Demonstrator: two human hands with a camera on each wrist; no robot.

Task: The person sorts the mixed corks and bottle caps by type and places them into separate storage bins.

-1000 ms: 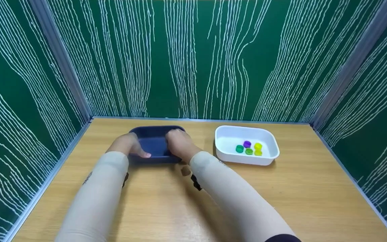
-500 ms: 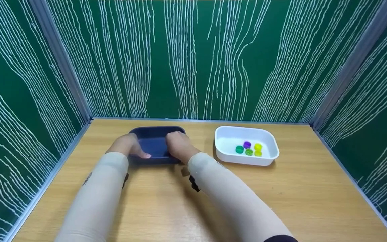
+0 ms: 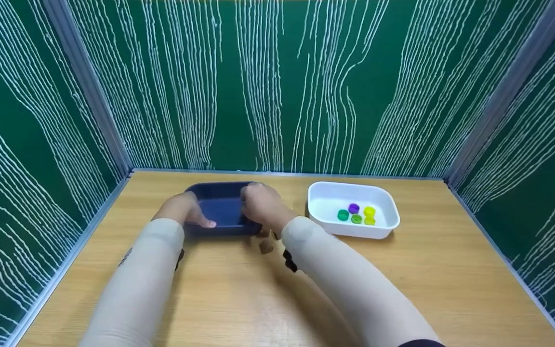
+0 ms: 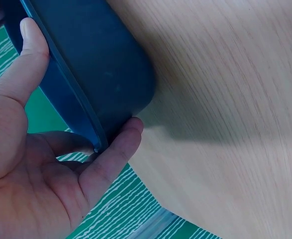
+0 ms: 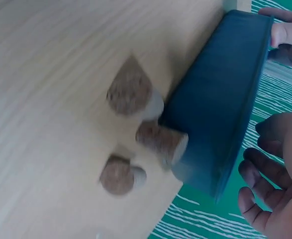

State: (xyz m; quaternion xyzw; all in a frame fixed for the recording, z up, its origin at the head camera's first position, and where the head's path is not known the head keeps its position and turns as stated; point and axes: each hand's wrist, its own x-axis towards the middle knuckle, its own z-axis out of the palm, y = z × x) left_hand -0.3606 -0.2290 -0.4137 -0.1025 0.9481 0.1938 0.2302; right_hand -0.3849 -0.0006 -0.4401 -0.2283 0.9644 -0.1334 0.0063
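Observation:
A dark blue tray (image 3: 219,212) stands on the table at left of centre. My left hand (image 3: 179,208) holds its left end, the thumb over the near rim and fingers against the outer wall in the left wrist view. Over the tray's right end is my right hand (image 3: 264,205). In the right wrist view its fingers (image 5: 257,181) are loosely bent beside the tray wall, with nothing visible between them. Several short brown cork-like cylinders (image 5: 118,177) lie on the table close to the tray's right end; motion blurs them.
To the right stands a white tray (image 3: 325,222) holding small bottle-cap-like pieces: a purple one (image 3: 353,208), two green and two yellow. Green walls with white wavy lines (image 3: 263,96) and grey corner posts (image 3: 85,82) enclose the wooden table (image 3: 239,299).
My right hand and forearm have shifted slightly to the right. The left hand keeps its hold, and both trays stay practically where they were.

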